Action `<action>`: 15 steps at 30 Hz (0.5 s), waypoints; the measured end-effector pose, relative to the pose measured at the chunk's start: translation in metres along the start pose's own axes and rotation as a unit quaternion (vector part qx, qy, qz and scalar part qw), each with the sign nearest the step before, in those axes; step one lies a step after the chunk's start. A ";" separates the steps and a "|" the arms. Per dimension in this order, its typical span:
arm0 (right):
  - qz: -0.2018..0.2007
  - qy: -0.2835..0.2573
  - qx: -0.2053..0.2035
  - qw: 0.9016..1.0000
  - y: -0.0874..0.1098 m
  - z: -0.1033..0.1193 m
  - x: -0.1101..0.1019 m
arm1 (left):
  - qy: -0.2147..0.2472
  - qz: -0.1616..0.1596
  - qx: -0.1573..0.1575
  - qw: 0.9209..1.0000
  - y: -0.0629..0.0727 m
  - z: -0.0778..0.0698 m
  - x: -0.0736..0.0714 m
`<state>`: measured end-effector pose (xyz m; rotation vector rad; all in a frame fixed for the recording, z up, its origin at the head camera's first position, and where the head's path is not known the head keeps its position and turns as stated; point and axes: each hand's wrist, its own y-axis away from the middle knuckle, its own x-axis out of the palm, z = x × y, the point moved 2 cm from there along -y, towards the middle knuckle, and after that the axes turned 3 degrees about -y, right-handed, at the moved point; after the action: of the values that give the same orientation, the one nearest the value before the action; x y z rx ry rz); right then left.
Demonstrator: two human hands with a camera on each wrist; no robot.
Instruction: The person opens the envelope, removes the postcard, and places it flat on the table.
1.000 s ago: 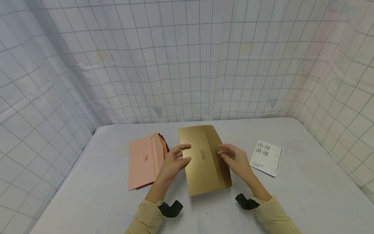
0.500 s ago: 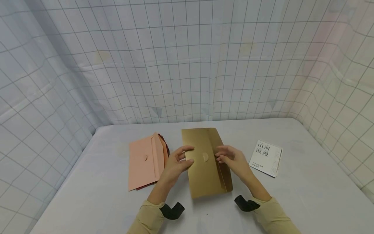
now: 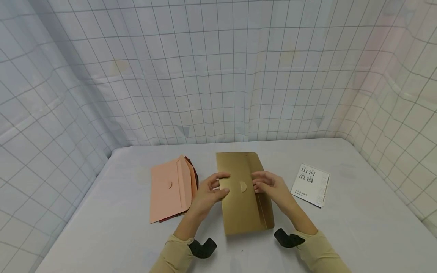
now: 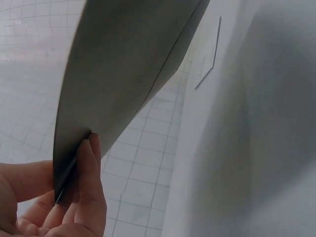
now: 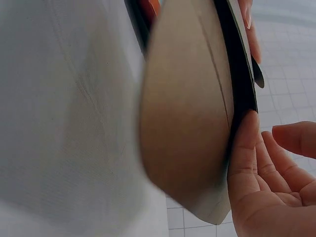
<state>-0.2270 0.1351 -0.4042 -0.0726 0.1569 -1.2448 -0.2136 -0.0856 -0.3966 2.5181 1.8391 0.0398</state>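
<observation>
A gold envelope [image 3: 239,212] stands tilted above the table in the head view, its flap [image 3: 267,216] along the right side and a half-round tab [image 3: 243,186] on its front. My left hand [image 3: 209,195] pinches the left edge, thumb in front and fingers behind, as the left wrist view also shows. On the other side my right hand [image 3: 273,189] touches the opening beside the flap. In the right wrist view a fingertip [image 5: 249,121] lies at the dark gap between flap and body, while the thumb [image 5: 296,139] stays apart from the envelope.
Left of the hands, a pink envelope [image 3: 167,197] lies on other envelopes, a dark red one [image 3: 192,163] among them. A white booklet [image 3: 310,184] with black characters lies at the right on the white table [image 3: 112,235]. Gridded cloth [image 3: 218,76] surrounds the table.
The gold envelope and my left hand have shifted slightly right and toward me. My right hand has stayed nearly in place, its fingers now at the front panel's edge. The gap beside the flap looks wider.
</observation>
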 end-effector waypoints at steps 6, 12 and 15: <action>0.004 0.000 -0.004 1.000 0.000 0.000 0.000 | -0.001 0.001 0.000 1.000 0.000 0.000 0.002; -0.001 0.002 0.007 1.000 0.000 -0.001 -0.001 | 0.001 -0.005 -0.008 1.000 0.000 0.001 0.004; -0.001 -0.004 0.012 1.000 0.000 -0.002 -0.001 | 0.004 -0.003 -0.008 1.000 0.000 0.001 0.003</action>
<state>-0.2279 0.1365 -0.4056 -0.0577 0.1349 -1.2473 -0.2123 -0.0825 -0.3971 2.5062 1.8423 0.0640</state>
